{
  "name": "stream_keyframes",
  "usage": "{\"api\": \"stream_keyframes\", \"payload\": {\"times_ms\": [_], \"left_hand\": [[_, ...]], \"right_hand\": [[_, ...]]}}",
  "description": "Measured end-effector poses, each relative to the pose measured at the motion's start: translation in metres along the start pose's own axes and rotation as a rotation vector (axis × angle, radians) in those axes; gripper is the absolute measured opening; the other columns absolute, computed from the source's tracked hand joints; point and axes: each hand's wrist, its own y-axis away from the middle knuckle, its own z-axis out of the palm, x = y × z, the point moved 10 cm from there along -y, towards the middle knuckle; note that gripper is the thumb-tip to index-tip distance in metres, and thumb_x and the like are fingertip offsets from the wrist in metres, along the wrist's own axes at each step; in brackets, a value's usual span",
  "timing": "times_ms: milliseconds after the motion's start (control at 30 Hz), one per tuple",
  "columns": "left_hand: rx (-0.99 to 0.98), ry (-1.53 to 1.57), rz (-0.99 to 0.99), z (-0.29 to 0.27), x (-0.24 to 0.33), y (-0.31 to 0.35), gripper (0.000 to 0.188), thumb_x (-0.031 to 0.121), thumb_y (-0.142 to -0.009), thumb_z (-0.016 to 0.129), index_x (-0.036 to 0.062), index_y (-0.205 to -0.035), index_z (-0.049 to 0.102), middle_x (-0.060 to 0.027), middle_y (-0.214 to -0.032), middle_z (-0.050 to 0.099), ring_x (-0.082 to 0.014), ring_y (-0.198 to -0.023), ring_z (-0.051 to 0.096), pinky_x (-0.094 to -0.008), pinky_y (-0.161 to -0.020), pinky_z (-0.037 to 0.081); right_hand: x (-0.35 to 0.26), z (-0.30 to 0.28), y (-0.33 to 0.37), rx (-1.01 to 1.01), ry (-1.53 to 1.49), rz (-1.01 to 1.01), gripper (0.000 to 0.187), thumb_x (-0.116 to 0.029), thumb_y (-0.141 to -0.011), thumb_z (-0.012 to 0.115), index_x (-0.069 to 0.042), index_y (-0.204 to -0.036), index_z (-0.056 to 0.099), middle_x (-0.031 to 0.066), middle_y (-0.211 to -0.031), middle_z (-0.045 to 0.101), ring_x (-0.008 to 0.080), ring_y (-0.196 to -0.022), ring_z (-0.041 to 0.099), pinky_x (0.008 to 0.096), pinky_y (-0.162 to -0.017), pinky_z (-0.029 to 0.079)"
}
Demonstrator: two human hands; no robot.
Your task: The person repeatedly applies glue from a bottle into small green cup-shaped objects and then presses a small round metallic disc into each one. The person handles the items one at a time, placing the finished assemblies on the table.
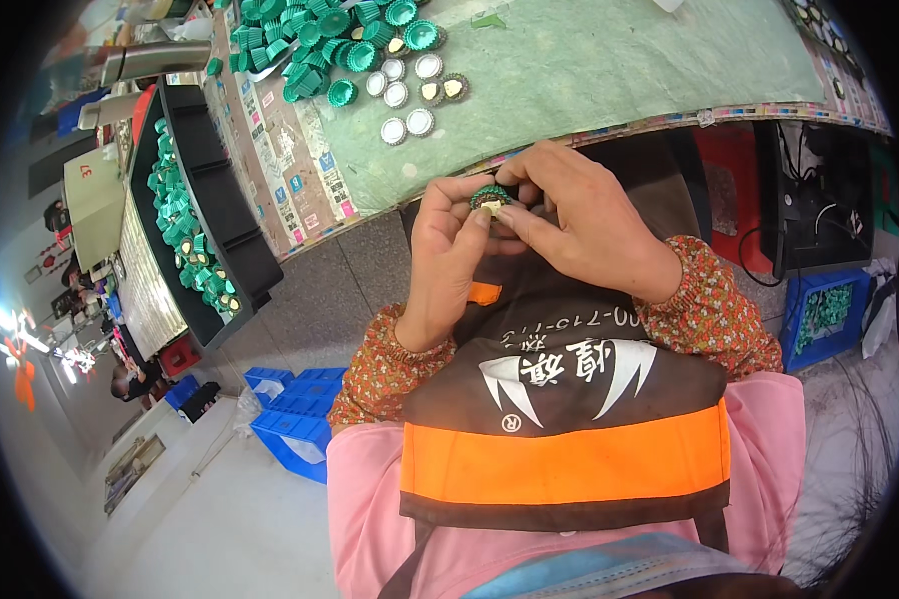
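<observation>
Just off the table's near edge, my left hand [448,240] and my right hand [591,215] come together around a small fluted cap [489,196]. It is green and dark at the rim, with a cream-coloured piece showing at the front. Both thumbs press near the cream piece, and the fingers of each hand are closed on the cap. Fingers hide part of it. Beyond my hands, several white-faced round caps [395,95] and dark fluted caps with cream pieces [454,87] lie on the table beside a heap of green fluted cups [310,35].
The table has a pale green cover [609,70]. On the left a black tray [235,205] holds many green cups, some with cream pieces. Blue crates [295,414] stand on the floor at left, and a blue bin [794,344] with green pieces at right.
</observation>
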Motion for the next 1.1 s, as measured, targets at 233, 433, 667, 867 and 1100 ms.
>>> {"api": "stream_keyframes", "payload": {"times_ms": [233, 433, 667, 867, 1100], "left_hand": [[-0.007, -0.044, 0.078, 0.004, 0.004, 0.004, 0.025, 0.001, -0.101, 0.047, -0.0001, -0.126, 0.047, -0.0112, -0.112, 0.063, -0.0143, -0.096, 0.066, -0.0308, -0.083, 0.059], [0.001, -0.051, 0.036, -0.001, -0.005, 0.004, 0.024, 0.001, -0.101, 0.047, -0.0003, -0.125, 0.046, -0.0112, -0.110, 0.063, -0.0144, -0.092, 0.066, -0.0313, -0.083, 0.060], [0.060, 0.040, -0.082, -0.016, -0.014, 0.004, 0.023, 0.010, -0.101, 0.053, 0.0019, -0.122, 0.051, -0.0107, -0.103, 0.067, -0.0107, -0.081, 0.065, -0.0304, -0.068, 0.063], [0.063, 0.011, -0.130, -0.013, -0.014, 0.002, 0.021, 0.012, -0.101, 0.053, 0.0029, -0.119, 0.053, -0.0083, -0.099, 0.066, -0.0101, -0.078, 0.064, -0.0295, -0.067, 0.062], [0.078, -0.045, -0.051, -0.014, -0.009, 0.003, 0.019, 0.010, -0.100, 0.053, 0.0027, -0.118, 0.053, -0.0076, -0.097, 0.065, -0.0109, -0.077, 0.066, -0.0289, -0.065, 0.061]], "right_hand": [[0.037, 0.024, 0.005, -0.083, -0.392, 0.261, 0.017, -0.011, -0.083, 0.073, -0.002, -0.086, 0.058, 0.0004, -0.076, 0.056, 0.0062, -0.064, 0.046, 0.0247, -0.055, 0.037], [0.051, 0.037, 0.010, -0.100, -0.507, 0.350, 0.018, -0.012, -0.082, 0.073, -0.001, -0.084, 0.058, 0.0003, -0.076, 0.060, 0.0028, -0.067, 0.049, 0.0248, -0.055, 0.041], [0.046, 0.040, 0.003, -0.268, -0.718, 0.343, 0.014, -0.008, -0.087, 0.068, 0.004, -0.091, 0.063, 0.0065, -0.088, 0.067, 0.0092, -0.084, 0.061, 0.0264, -0.074, 0.051], [0.044, 0.034, 0.001, -0.281, -0.713, 0.422, 0.014, -0.008, -0.088, 0.066, 0.005, -0.089, 0.063, 0.0071, -0.088, 0.068, 0.0093, -0.083, 0.061, 0.0266, -0.074, 0.050], [0.044, 0.038, 0.002, -0.180, -0.512, 0.387, 0.016, -0.010, -0.086, 0.071, 0.004, -0.087, 0.064, 0.0072, -0.082, 0.068, 0.0083, -0.076, 0.060, 0.0272, -0.066, 0.049]]}}
